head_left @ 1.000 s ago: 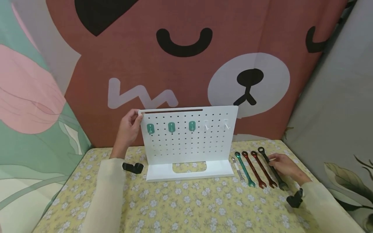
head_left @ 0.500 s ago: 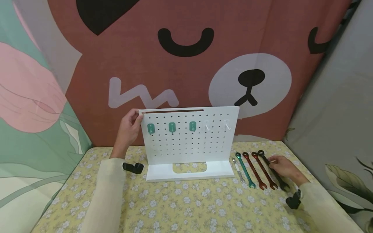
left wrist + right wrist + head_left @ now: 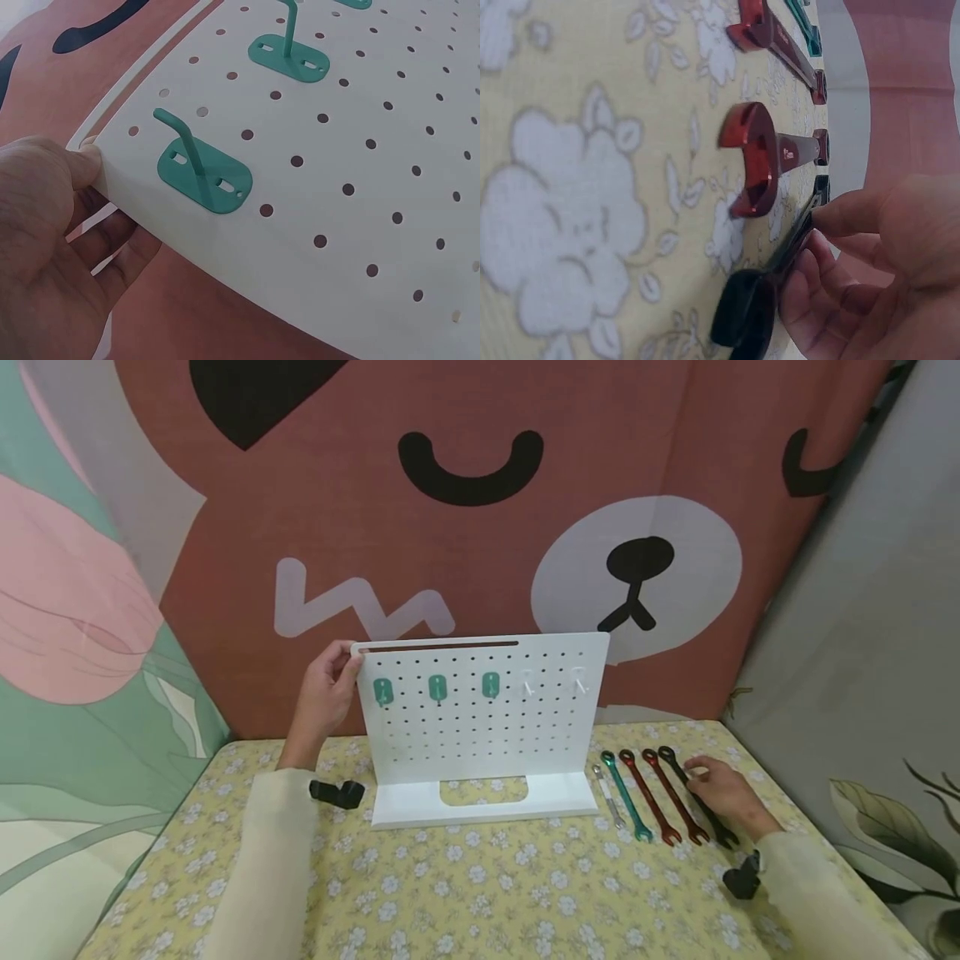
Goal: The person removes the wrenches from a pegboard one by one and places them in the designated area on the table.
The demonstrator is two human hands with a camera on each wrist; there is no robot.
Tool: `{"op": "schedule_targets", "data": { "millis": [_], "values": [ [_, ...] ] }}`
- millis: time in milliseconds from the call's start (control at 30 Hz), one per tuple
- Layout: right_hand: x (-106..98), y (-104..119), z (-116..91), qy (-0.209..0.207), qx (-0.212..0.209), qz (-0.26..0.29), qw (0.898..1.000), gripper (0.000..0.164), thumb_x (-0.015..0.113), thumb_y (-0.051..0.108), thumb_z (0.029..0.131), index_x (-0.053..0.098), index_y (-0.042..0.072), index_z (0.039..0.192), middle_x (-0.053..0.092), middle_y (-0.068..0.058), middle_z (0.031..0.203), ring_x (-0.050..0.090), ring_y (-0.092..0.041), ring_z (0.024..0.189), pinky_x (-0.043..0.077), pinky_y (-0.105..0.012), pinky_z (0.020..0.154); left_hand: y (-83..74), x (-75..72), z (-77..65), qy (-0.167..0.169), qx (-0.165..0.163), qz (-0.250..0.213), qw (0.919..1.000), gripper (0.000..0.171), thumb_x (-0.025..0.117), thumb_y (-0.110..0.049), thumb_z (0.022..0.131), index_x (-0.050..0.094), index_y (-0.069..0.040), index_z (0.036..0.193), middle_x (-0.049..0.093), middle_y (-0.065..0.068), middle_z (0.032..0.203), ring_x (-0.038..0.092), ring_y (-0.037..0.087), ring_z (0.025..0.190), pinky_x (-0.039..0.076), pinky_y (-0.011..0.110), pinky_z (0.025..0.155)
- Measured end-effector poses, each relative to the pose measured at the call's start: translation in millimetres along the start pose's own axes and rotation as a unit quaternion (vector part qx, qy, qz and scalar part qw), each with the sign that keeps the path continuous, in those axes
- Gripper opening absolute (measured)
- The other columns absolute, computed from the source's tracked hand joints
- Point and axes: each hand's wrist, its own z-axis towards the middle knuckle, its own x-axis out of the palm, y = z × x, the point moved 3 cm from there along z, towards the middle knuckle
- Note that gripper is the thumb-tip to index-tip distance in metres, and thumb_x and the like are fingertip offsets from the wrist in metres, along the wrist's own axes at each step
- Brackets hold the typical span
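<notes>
A white pegboard (image 3: pixel 480 727) stands upright on its base on the table. My left hand (image 3: pixel 328 685) grips its upper left corner, with the thumb on the front face (image 3: pixel 45 202) and the fingers behind. Three green hooks (image 3: pixel 438 687) and two clear hooks (image 3: pixel 579 682) are mounted across the board. At the right of the board several combination wrenches lie side by side. My right hand (image 3: pixel 723 789) pinches the shaft of the outermost black wrench (image 3: pixel 701 802), thumb and fingers at its edge in the right wrist view; the fingertips are partly hidden there.
Left of the black wrench lie two red wrenches (image 3: pixel 675 797), a green wrench (image 3: pixel 628 797) and a small silver wrench (image 3: pixel 608 796) close to the board's base. A yellow floral cloth (image 3: pixel 465 893) covers the table. A printed bear curtain (image 3: pixel 480 568) hangs close behind.
The black wrench's ring end has dropped slightly, level with its neighbours. My right wrist has shifted slightly left. My left hand keeps its grip on the pegboard corner.
</notes>
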Motion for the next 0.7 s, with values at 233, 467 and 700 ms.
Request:
{"op": "schedule_targets", "data": {
  "millis": [233, 467, 700],
  "values": [
    [1.6, 0.6, 0.0, -0.005, 0.013, -0.005, 1.000, 0.039, 0.051, 0.012, 0.105, 0.048, -0.012, 0.136, 0.058, -0.040, 0.120, 0.064, -0.044, 0.093, 0.052, -0.052, 0.070, 1.9, -0.4, -0.8, -0.003, -0.006, 0.001, 1.0000, 0.030, 0.050, -0.022, 0.111, 0.059, 0.003, 0.125, 0.069, 0.020, 0.119, 0.062, 0.026, 0.094, 0.051, 0.033, 0.078],
    [3.7, 7.5, -6.0, -0.050, -0.041, 0.000, 0.998, 0.043, 0.053, 0.016, 0.106, 0.048, -0.013, 0.138, 0.057, -0.039, 0.121, 0.062, -0.049, 0.100, 0.052, -0.054, 0.071, 3.7, -4.1, -3.6, -0.004, -0.019, 0.013, 0.9997, 0.031, 0.049, -0.024, 0.111, 0.059, 0.001, 0.126, 0.068, 0.019, 0.121, 0.064, 0.028, 0.099, 0.052, 0.046, 0.086],
    [14.4, 43.8, -32.1, -0.109, -0.099, 0.008, 0.989, 0.051, 0.060, 0.023, 0.106, 0.048, -0.007, 0.145, 0.051, -0.036, 0.131, 0.057, -0.053, 0.109, 0.050, -0.061, 0.077, 3.5, -5.7, -7.1, -0.021, -0.027, 0.037, 0.9987, 0.031, 0.051, -0.026, 0.110, 0.059, -0.002, 0.128, 0.068, 0.017, 0.122, 0.064, 0.029, 0.099, 0.050, 0.035, 0.084]
  ]
}}
